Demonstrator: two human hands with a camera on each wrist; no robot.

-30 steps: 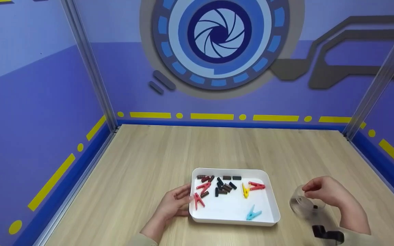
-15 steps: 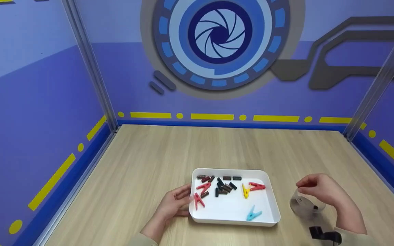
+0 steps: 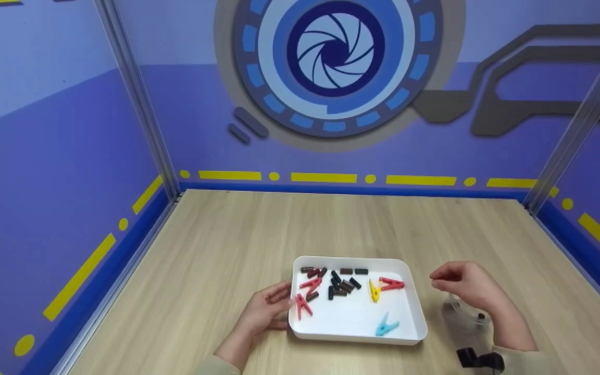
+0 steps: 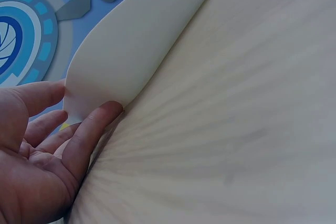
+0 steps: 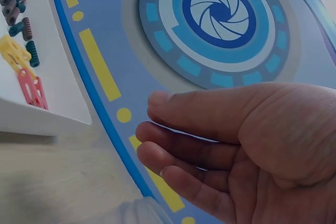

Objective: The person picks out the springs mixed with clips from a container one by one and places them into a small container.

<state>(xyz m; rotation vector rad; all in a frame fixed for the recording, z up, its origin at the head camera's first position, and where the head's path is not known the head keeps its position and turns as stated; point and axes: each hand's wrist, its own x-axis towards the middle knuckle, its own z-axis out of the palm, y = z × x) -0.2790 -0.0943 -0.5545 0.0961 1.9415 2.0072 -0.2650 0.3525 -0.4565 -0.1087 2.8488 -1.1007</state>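
Note:
A white tray (image 3: 357, 336) stands on the table with dark and brown ribbed cylinders (image 3: 335, 284) grouped towards its back left. Red clothespins (image 3: 303, 305) lie on its left side; a yellow clothespin (image 3: 374, 291), another red clothespin (image 3: 391, 283) and a light blue clothespin (image 3: 386, 326) are on the right. My left hand (image 3: 266, 307) rests its fingertips against the tray's left outer wall, as the left wrist view also shows. Between the tray and the right sleeve, a clear cup (image 3: 464, 323) holds something dark. Over it is my right hand (image 5: 231, 145), fingers loosely bent, nothing between them.
A wooden tabletop (image 3: 279, 224) extends behind the tray to the blue printed wall panel (image 3: 196, 125). Metal posts (image 3: 141, 104) rise at the back corners. A black strap (image 3: 479, 359) hangs at the right cuff.
My right hand has risen out of the clear cup and moved left towards the tray. The left hand, the tray and its contents have stayed in place.

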